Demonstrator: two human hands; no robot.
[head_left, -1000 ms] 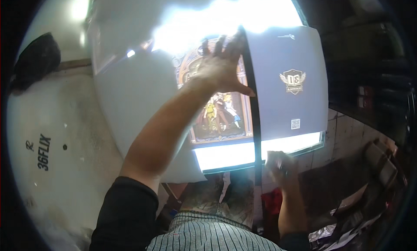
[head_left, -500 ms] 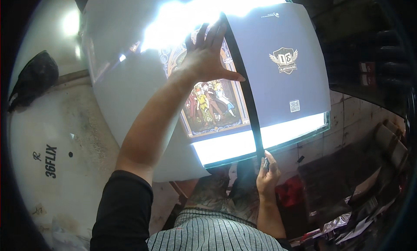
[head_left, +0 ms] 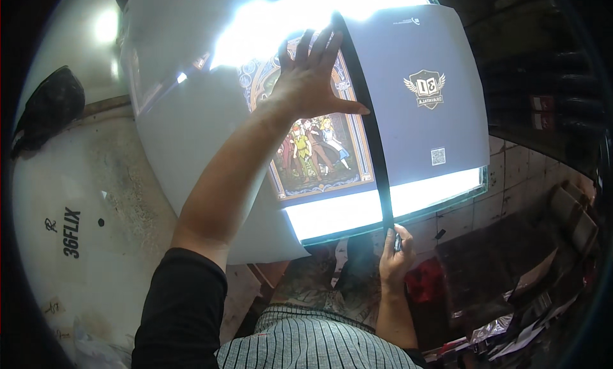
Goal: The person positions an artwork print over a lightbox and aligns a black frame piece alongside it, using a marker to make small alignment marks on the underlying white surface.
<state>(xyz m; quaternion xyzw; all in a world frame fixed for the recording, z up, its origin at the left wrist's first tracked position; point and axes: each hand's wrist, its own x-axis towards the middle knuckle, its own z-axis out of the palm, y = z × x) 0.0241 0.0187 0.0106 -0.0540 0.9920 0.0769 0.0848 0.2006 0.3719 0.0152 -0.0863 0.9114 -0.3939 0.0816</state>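
Note:
A large printed cover sheet [head_left: 437, 59] lies over a glowing light table [head_left: 338, 219]. Its right part is plain blue with a winged shield emblem and a square code; its left part carries a framed picture of cartoon-like figures [head_left: 313, 155]. A long black strip [head_left: 378, 155], like a straightedge, runs from far to near between the two parts. My left hand [head_left: 306, 91] is spread over the picture, fingertips by the strip's far end and thumb on its edge. At the strip's near end, my right hand [head_left: 397, 257] is closed, with a small shiny object partly hidden in its fingers.
A white tabletop [head_left: 121, 241] with dark marks extends at the left, with a black bag-like object [head_left: 54, 110] on it. Beyond the light table's right edge is a tiled floor [head_left: 507, 177]. Cluttered sheets and a red object [head_left: 424, 283] lie at lower right.
The sheet, strip and both hands sit slightly farther right in the picture. My hands keep nearly the same hold and places on the strip.

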